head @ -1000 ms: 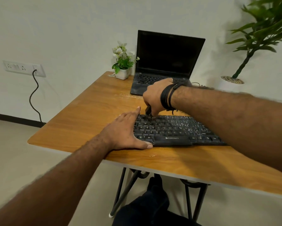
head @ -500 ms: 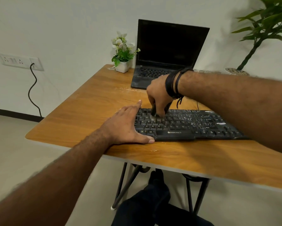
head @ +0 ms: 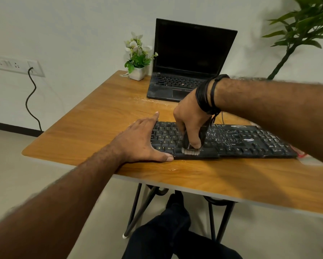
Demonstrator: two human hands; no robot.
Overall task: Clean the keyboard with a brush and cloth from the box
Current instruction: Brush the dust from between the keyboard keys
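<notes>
Black laptop (head: 185, 71), potted flowers (head: 138, 60) behind keyboard (head: 241, 141).

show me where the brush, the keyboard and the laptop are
brush (head: 190, 151), head view, on the pale bristles at its tip
keyboard (head: 241, 142), head view, on the keys right of the hands
laptop (head: 190, 51), head view, on the dark screen
</notes>
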